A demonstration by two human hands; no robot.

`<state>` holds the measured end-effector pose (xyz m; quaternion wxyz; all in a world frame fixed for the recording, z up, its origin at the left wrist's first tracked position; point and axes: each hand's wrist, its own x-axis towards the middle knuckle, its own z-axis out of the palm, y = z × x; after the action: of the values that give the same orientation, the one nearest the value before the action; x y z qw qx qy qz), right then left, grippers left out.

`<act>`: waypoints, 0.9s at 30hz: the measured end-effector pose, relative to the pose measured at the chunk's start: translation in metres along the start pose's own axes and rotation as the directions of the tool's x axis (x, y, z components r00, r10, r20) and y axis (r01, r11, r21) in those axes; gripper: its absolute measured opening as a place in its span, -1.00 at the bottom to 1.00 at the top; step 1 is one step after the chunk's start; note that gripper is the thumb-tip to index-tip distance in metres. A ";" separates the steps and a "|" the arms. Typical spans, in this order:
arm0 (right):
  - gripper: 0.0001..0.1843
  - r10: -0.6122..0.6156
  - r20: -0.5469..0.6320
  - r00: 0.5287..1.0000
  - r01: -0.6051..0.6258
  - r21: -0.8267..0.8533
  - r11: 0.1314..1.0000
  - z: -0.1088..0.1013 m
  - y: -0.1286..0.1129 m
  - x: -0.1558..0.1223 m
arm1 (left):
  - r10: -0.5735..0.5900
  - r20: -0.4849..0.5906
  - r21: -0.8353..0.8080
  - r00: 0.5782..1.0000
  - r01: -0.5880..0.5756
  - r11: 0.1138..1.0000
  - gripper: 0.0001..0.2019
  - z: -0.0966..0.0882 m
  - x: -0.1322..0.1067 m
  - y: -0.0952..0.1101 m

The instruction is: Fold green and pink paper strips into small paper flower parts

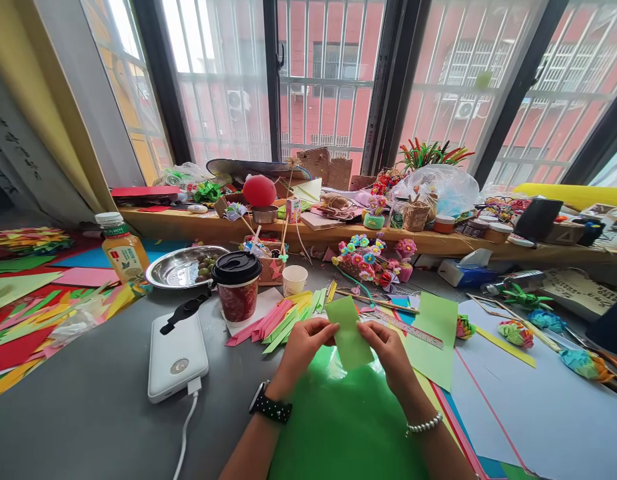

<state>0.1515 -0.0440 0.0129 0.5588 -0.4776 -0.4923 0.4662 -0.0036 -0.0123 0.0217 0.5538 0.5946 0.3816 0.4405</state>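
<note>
A light green rectangle of paper (349, 337) is held up between both hands, tilted slightly, above a shiny green mat (348, 420). My left hand (307, 341) pinches its left edge, with a dark watch on that wrist. At the right edge, the thumb and fingers of my right hand (386, 343) pinch the same paper; a beaded bracelet circles this wrist. Just beyond the left hand lie folded pink paper strips (268, 323) and green strips (283, 330). A larger light green sheet (431, 340) and a ruler (408, 325) lie right of the held paper.
A lidded cup (237, 293) and a white power bank (176, 357) with a cable stand left. Behind are a metal plate (163, 272), a juice bottle (122, 257), a paper cup (294, 281) and paper flowers (366, 257). White sheets (548, 400) cover the right side.
</note>
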 end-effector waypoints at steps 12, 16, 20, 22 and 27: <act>-0.65 -0.037 -0.001 0.999 0.037 -0.038 0.999 0.000 0.006 0.002 | -0.008 0.059 0.081 0.998 0.003 0.997 -0.67 0.003 0.004 -0.010; -0.66 -0.030 -0.015 0.999 0.030 -0.016 0.999 -0.002 0.013 0.005 | -0.056 0.057 0.130 0.997 0.048 0.990 -0.64 0.002 0.004 -0.010; -0.69 -0.041 -0.048 0.998 0.038 -0.063 0.997 -0.005 0.020 0.009 | -0.065 0.025 0.138 0.998 0.061 0.989 -0.67 0.002 0.004 -0.011; -0.71 -0.051 -0.038 0.998 0.046 -0.132 0.990 -0.006 0.022 0.010 | -0.036 -0.021 0.152 0.999 0.039 0.988 -0.69 0.002 0.004 -0.012; -0.70 0.034 0.136 0.990 0.015 -0.342 0.940 -0.004 0.022 0.008 | 0.107 -0.121 0.317 0.987 -0.063 0.946 -0.73 -0.003 0.004 -0.013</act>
<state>0.1554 -0.0335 -0.0079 0.4293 -0.5359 -0.6013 0.4087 -0.0048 -0.0064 0.0095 0.4059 0.6589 0.4574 0.4380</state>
